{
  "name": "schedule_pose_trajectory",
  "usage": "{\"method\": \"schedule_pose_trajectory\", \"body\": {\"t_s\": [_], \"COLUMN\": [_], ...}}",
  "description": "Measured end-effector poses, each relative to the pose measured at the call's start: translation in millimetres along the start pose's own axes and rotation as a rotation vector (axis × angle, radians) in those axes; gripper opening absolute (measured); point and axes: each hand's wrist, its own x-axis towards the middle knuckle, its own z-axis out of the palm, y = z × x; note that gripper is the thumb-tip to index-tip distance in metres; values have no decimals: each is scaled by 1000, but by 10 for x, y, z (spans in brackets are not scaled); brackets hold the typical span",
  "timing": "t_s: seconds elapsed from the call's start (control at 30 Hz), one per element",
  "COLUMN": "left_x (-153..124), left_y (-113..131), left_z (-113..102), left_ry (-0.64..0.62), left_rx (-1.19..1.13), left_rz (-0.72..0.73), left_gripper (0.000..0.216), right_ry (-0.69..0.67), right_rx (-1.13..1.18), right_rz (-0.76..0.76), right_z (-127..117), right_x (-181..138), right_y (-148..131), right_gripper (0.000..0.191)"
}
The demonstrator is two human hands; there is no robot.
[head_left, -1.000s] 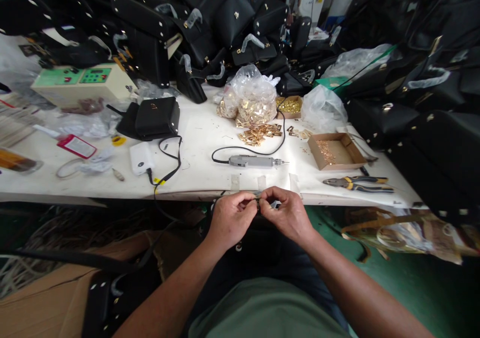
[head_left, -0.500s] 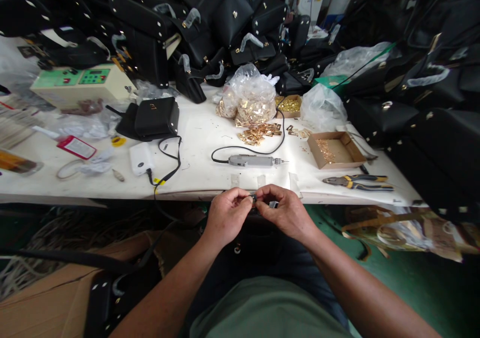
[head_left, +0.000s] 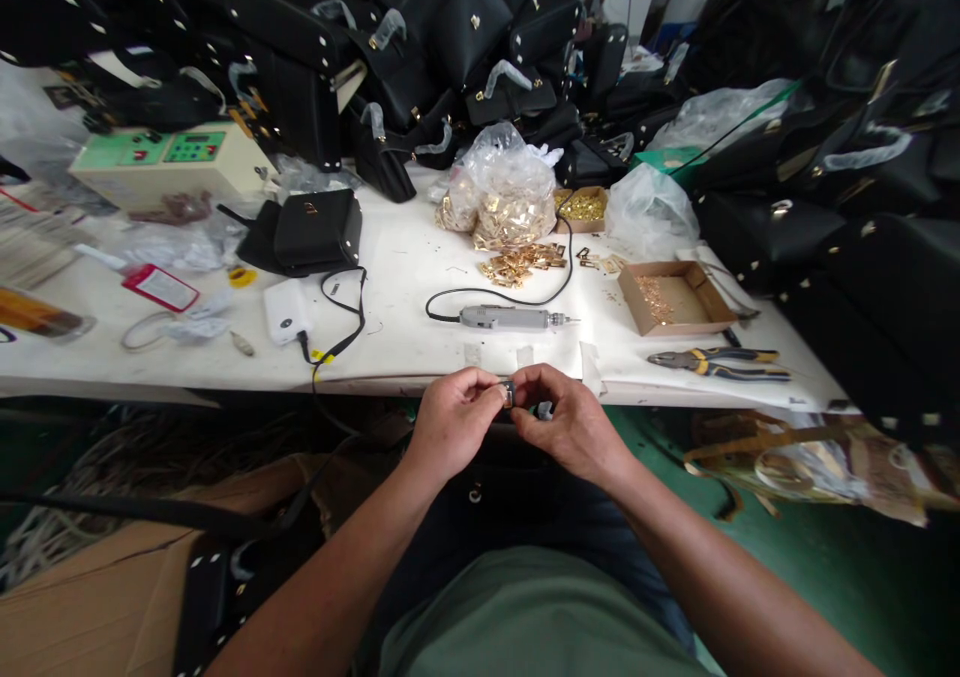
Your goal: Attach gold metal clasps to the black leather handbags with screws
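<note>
My left hand [head_left: 454,419] and my right hand [head_left: 568,423] meet just below the front edge of the white table [head_left: 405,342], over my lap. Both pinch one small dark metal fitting [head_left: 509,394] between thumb and fingertips; the fingers of both hands are closed round it. A black bag [head_left: 517,477] lies in my lap beneath the hands, mostly hidden. Straight ahead on the table lies a grey electric screwdriver [head_left: 506,317] with a black cable.
A pile of gold buckles [head_left: 521,262], clear bags of gold hardware [head_left: 501,197], a cardboard tray of small parts [head_left: 671,297] and pliers [head_left: 716,362] lie on the table. Black handbags [head_left: 420,47] are heaped behind and right. A control box [head_left: 169,162] stands left.
Both hands have lifted slightly toward the table edge with the fitting still pinched between them. The view has shifted a little; nothing on the table moved.
</note>
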Motion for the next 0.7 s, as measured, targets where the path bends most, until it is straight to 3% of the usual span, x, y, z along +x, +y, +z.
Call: {"method": "schedule_pose_trajectory", "body": {"t_s": [0.23, 0.47, 0.7], "left_x": [-76, -218, -381], "left_y": [156, 266, -18], "left_z": [-48, -56, 63], "left_ry": [-20, -59, -74], "left_rx": [101, 172, 136], "left_rz": [86, 173, 203], "left_gripper": [20, 23, 24], "right_ry": [-11, 79, 110], "right_rx": [107, -46, -210], "right_rz": [11, -1, -58], "right_z": [-65, -116, 1], "right_x": [-24, -152, -364], "right_y": [-49, -182, 3], "right_gripper": [14, 12, 11]}}
